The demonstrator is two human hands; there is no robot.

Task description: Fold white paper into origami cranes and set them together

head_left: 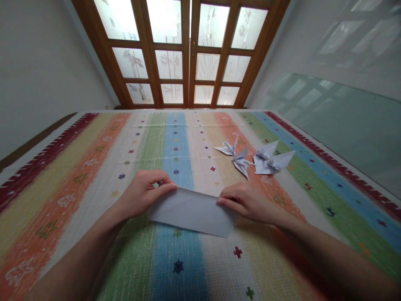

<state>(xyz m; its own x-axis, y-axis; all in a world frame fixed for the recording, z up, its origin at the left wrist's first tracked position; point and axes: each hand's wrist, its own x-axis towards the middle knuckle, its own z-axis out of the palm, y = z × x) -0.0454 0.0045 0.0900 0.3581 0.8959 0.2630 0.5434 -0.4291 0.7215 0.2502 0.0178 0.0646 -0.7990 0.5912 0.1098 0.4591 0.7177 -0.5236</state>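
Note:
A folded sheet of pale grey paper (194, 212) lies flat on the striped cloth in front of me. My left hand (144, 191) rests on its upper left corner, thumb and fingers curled and pressed onto the fold. My right hand (247, 201) presses the paper's upper right edge with its fingers held together. Both hands touch the paper from opposite ends.
Three folded paper cranes lie beyond my right hand: a small one (229, 148), a middle one (242, 161) and a larger one (272, 161). The colourful striped cloth (94, 167) covers the whole surface. A wooden door with frosted panes (188, 54) stands at the far end.

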